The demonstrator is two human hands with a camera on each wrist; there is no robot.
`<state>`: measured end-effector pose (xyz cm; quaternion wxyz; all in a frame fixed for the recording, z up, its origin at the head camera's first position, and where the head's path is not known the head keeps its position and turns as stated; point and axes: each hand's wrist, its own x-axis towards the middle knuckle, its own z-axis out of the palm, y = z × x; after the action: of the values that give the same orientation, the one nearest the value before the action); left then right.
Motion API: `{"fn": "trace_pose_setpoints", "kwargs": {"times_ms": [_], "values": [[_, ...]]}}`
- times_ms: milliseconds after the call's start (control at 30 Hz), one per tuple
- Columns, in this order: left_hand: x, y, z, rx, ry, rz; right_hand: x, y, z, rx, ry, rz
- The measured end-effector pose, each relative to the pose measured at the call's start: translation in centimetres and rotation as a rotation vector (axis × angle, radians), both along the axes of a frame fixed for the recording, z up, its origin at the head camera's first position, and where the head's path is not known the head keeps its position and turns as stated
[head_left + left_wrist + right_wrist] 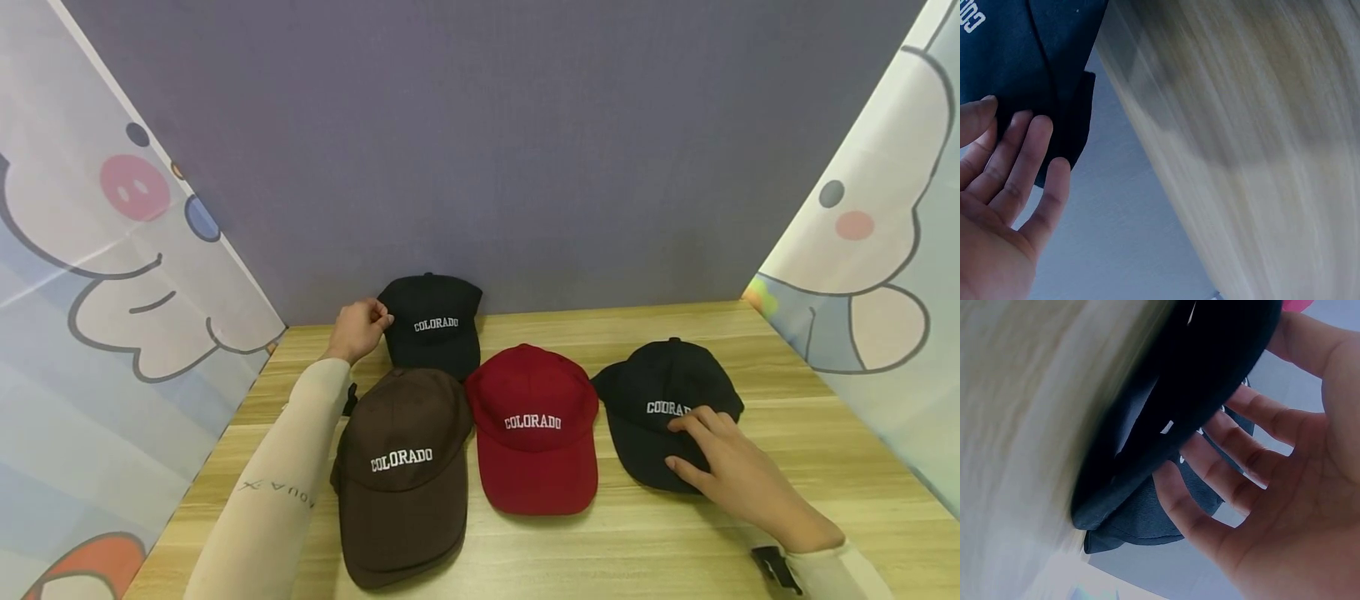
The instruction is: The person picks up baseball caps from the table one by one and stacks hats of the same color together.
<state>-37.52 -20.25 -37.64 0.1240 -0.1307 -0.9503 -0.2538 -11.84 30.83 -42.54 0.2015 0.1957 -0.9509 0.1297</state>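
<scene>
Four caps lettered COLORADO lie on the wooden table. At the back left, my left hand (pixel 362 327) pinches the side edge of a black cap (pixel 431 325). The left wrist view shows the thumb and fingers at the edge of that black cap (pixel 1066 37). On the right, my right hand (pixel 731 467) is over the brim of another black cap (pixel 660 379), thumb and forefinger apart. In the right wrist view, the loosely spread fingers (pixel 1260 412) lie against the brim's upper side (pixel 1210 381), not curled round it.
A brown cap (pixel 401 425) sits front left, in front of the left black cap. Beside it, a red cap (pixel 536 400) lies between the brown and right black caps. A grey panel (pixel 487 150) stands behind the table (pixel 540 550), with cartoon-printed sheets on both sides.
</scene>
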Motion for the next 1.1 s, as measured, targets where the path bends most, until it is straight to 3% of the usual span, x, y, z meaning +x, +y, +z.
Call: {"fn": "trace_pose_setpoints", "kwargs": {"times_ms": [633,1100], "values": [[0.4,0.8,1.0,0.033,0.175,-0.002,-0.2,-0.2,0.1,-0.011,0.013,0.011],[0.6,1.3,1.5,0.076,0.247,-0.004,-0.1,-0.2,0.1,-0.014,-0.006,0.01]]}}
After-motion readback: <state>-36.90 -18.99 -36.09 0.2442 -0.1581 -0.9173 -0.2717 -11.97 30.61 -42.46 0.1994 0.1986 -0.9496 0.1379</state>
